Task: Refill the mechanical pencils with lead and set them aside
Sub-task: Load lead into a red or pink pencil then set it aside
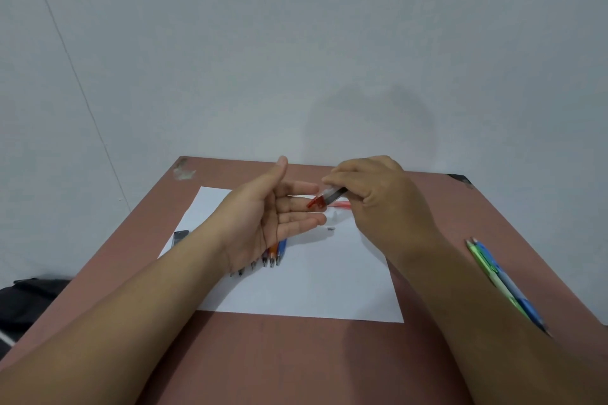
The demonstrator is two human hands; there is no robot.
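Brown tabletop [296,355] and white paper [312,279] lie below the fingers. Lead is best tipped slowly from the clear, red-capped lead tube [325,198], pinched by the right hand [371,197], red end angled onto the flat-open left hand [276,217]; unfilled pencils [273,253] wait beneath that palm

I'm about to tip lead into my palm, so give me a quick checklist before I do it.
1. Lead case gripped by right hand: ok.
2. Left hand open, palm up under the case: ok.
3. Case mouth open: cannot tell.
4. Paper below to catch spills: ok.
5. Unfilled pencils within reach on the paper: ok.
6. Finished pencils apart on the table: ok.
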